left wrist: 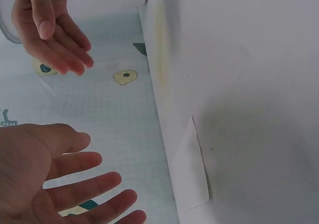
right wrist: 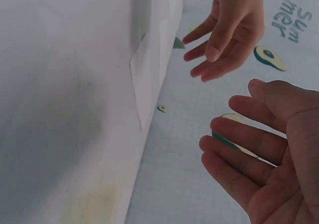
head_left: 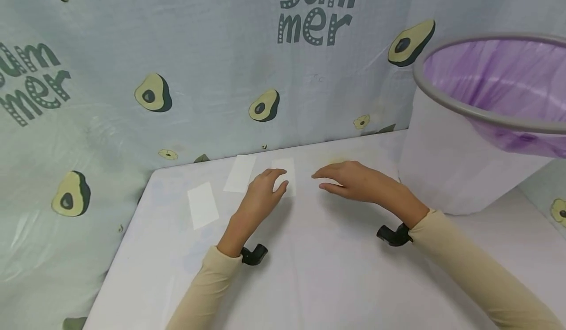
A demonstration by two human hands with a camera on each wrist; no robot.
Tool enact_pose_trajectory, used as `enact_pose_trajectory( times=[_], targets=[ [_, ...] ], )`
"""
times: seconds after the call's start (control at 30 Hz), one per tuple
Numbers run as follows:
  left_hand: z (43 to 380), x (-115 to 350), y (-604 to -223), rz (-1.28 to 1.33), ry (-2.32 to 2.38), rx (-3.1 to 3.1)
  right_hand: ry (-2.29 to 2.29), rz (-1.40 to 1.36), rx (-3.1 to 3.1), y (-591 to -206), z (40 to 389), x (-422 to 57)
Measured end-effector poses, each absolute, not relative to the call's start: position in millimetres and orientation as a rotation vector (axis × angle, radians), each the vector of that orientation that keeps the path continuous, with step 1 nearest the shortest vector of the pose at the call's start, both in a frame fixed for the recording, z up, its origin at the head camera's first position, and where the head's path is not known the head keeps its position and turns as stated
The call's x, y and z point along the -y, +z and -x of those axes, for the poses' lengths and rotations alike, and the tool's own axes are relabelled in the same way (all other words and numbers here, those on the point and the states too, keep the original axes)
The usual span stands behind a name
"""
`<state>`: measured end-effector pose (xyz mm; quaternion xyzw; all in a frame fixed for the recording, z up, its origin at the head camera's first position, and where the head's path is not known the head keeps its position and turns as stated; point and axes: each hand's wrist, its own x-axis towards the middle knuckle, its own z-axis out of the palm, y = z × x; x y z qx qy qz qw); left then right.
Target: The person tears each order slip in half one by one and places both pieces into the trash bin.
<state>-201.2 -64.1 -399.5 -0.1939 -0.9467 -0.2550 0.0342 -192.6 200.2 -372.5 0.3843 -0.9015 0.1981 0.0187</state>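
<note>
Three white paper rectangles lie on the white table: a left one (head_left: 203, 206), a middle one (head_left: 240, 174) and a right one (head_left: 289, 182). My left hand (head_left: 264, 192) is held above the table, overlapping the right paper in the head view, with fingers spread and nothing in them. To its right my right hand (head_left: 353, 181) hovers with fingers loosely extended, holding nothing. Both palms face each other across a gap. In the left wrist view a paper (left wrist: 192, 169) lies below the left hand; the right wrist view shows a paper (right wrist: 143, 84) near the table's edge.
A large white bin (head_left: 455, 173) with a grey rim and purple liner stands at the right. Behind the table hangs a pale sheet (head_left: 212, 74) printed with avocados and lettering. The white table (head_left: 336, 271) extends toward me, and each wrist wears a black device.
</note>
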Motion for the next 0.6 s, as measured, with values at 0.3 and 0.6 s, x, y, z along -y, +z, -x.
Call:
enact_pose_trajectory(
  times=[0.3,0.6],
  targets=[
    [208.2,59.8,-406.2,0.614,-0.826,2.911,0.608,-1.215,2.804,-375.7,200.7,-181.9],
    [211.7,59.5,-413.6,0.611,-0.892,2.894,0.575,-1.235,2.835,-385.4,207.3,-175.1]
  ],
)
